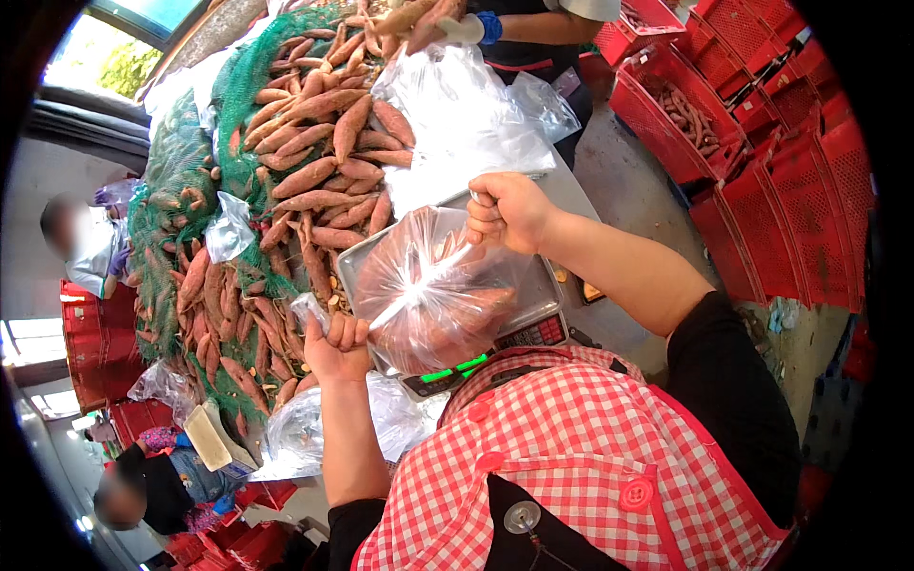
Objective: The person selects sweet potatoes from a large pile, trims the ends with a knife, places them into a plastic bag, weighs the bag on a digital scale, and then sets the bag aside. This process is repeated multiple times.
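Observation:
A clear plastic bag (pixel 435 307) full of sweet potatoes rests on the metal pan of a digital scale (pixel 546 285). Its neck is gathered and pulled tight to both sides, with creases meeting in the middle. My left hand (pixel 339 350) grips one twisted end, and a loose tuft of plastic sticks up above the fist. On the other side my right hand (pixel 510 210) is closed round the opposite end. Green digits glow on the scale's display (pixel 453 367), partly covered by the bag and my checked apron (pixel 571 428).
Loose sweet potatoes (pixel 321 143) and green netting (pixel 243 121) cover the table beyond. Clear bags (pixel 464 114) lie stacked past the scale. Red crates (pixel 675 114) line the right. A co-worker's gloved hand (pixel 464 28) holds sweet potatoes; two other people are at the left.

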A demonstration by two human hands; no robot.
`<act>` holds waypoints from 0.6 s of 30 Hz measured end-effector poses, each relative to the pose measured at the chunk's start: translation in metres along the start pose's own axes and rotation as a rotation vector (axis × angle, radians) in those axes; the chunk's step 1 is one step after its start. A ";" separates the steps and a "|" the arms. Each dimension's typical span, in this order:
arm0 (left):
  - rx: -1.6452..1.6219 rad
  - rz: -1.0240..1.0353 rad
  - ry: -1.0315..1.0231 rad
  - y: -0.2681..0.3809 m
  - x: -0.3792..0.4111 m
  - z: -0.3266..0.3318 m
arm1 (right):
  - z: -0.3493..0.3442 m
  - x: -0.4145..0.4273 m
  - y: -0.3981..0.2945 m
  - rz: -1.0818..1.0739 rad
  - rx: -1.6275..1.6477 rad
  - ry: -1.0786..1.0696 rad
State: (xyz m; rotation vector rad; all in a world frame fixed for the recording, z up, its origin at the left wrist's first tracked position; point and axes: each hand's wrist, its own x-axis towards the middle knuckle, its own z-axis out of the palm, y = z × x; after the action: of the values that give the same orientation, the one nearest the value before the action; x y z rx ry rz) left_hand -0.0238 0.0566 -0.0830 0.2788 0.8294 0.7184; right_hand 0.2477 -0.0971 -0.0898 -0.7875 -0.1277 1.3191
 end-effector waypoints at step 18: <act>0.505 -0.017 -0.422 -0.014 -0.067 0.076 | 0.115 -0.021 -0.016 -0.537 -0.960 -0.696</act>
State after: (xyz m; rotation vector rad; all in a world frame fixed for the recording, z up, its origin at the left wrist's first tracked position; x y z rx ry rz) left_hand 0.0088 0.0040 -0.0017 0.8458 0.5948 0.4011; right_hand 0.1966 -0.0663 0.0115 -0.9408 -1.5048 0.9135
